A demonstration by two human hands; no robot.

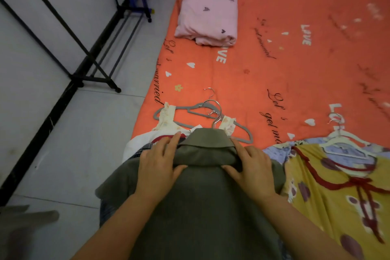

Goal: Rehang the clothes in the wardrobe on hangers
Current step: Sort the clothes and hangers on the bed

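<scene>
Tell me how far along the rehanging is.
Done: the green shirt has a hanger hook poking from its collar. In hand: the left hand and right hand press that collar flat. Left: the floral dress with a white hanger at its neck, the cream top, and hanging everything on the rack.

Olive shirt (202, 200) under the fingers (173, 143) of left hand (160, 164) and right hand (251, 167): matt woven cloth, fine weave. Just beyond the fingertips, grey hangers (190, 110): matt flocked-looking coating, hooks of bright polished metal. Orange quilt (274, 69) beneath them: matt printed cloth. Right of the fingers, white hanger (338, 133): smooth plastic; yellow garment (337, 207): soft printed cloth.
</scene>
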